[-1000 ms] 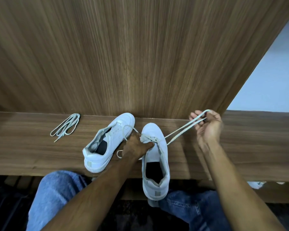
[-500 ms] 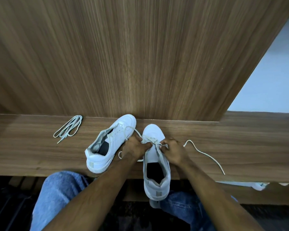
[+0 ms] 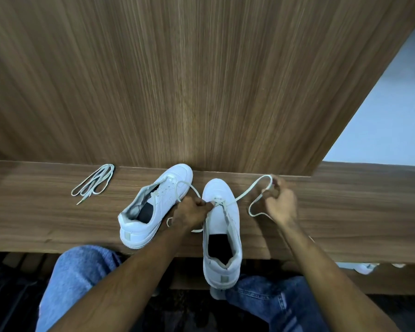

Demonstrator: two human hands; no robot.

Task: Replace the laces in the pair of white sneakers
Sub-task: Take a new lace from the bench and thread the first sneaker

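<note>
Two white sneakers stand on a wooden ledge (image 3: 345, 212), toes to the wall. The left sneaker (image 3: 153, 207) lies angled, with a loose lace across it. The right sneaker (image 3: 222, 231) hangs its heel over the front edge. My left hand (image 3: 189, 212) grips the right sneaker at its lowest eyelets. My right hand (image 3: 279, 202) is out to the right of that shoe and pinches its white lace (image 3: 252, 190), which runs from the eyelets up in a loop to my fingers and trails below them.
A spare bundle of white laces (image 3: 94, 182) lies on the ledge at the left. A tall wooden panel (image 3: 177, 80) rises right behind the shoes. My knees in blue jeans (image 3: 77, 279) sit under the ledge's front edge. Something white (image 3: 364, 267) shows below the ledge at the right.
My right hand dropped the lace, came in to the eyelets, then pulled out to the right again with a length of lace. My left hand stayed on the right sneaker.
</note>
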